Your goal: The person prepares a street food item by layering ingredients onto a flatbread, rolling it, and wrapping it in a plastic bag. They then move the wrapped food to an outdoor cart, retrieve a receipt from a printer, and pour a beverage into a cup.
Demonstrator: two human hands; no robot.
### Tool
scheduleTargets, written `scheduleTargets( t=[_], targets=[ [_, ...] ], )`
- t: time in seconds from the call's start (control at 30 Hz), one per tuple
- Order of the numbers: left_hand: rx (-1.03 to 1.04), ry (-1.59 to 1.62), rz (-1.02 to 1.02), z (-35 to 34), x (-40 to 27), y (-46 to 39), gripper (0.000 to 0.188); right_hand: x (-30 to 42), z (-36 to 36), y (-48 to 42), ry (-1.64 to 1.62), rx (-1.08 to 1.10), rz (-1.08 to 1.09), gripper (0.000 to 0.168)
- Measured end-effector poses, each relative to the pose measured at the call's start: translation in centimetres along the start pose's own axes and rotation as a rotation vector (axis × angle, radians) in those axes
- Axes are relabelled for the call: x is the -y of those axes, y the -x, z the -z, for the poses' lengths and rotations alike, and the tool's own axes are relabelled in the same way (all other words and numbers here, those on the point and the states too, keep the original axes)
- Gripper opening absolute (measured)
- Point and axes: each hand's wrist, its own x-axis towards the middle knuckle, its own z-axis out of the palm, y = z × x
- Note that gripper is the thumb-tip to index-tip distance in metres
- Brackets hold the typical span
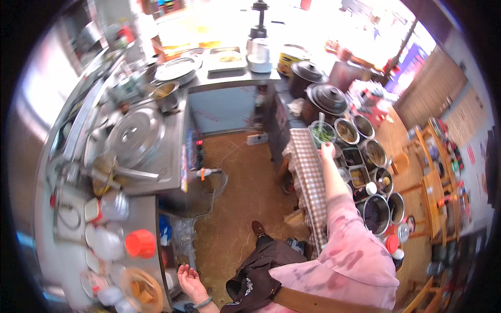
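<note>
My right arm, in a pink patterned sleeve, reaches forward over a table with a checked cloth [309,156]. At its end my right hand [328,150] is at the near rim of a container of chopped greens [323,134]; whether the fingers grip the rim is unclear. A pale handle [321,120] rises out of the greens. Low in the view, my left hand [191,281] is empty, palm up with fingers loosely apart. It hangs beside the left counter, near a wooden-coloured bowl [156,289] with brownish food.
Metal pots [377,213] and food tubs [358,176] crowd the right table. Dark lidded pots [328,98] stand beyond them. On the left are a large round metal lid [135,131], a red container [140,243] and plastic jars [113,205]. A hose [213,203] crosses the brown floor [227,156].
</note>
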Motion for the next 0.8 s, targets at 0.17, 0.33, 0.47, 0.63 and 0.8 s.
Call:
scheduleTargets(
  t=[0.17, 0.33, 0.47, 0.63, 0.8],
  targets=[
    [-0.088, 0.190, -0.156, 8.2, -2.5, 5.8, 0.023, -0.9, -6.9, 23.5, -0.340, 0.623, 0.076, 0.020],
    [-0.342, 0.106, -0.371, 16.9, -4.7, 10.7, 0.024, -2.7, -7.9, 53.5, 0.220, 1.410, 0.514, 0.030],
    [-0.688, 0.133, -0.572, 23.2, -4.1, 15.9, 0.028, 4.0, -0.4, 70.8, -0.023, 2.013, 1.372, 0.014],
    [-0.881, 0.191, -0.657, 29.6, -2.0, 19.3, 0.031, 6.6, 3.3, 80.0, -0.223, 2.354, 1.507, 0.007],
    [-1.114, -0.038, -0.697, 34.6, -2.0, 22.3, 0.056, 6.8, 0.8, 84.2, -0.095, 2.141, 1.455, 0.017]
  ],
)
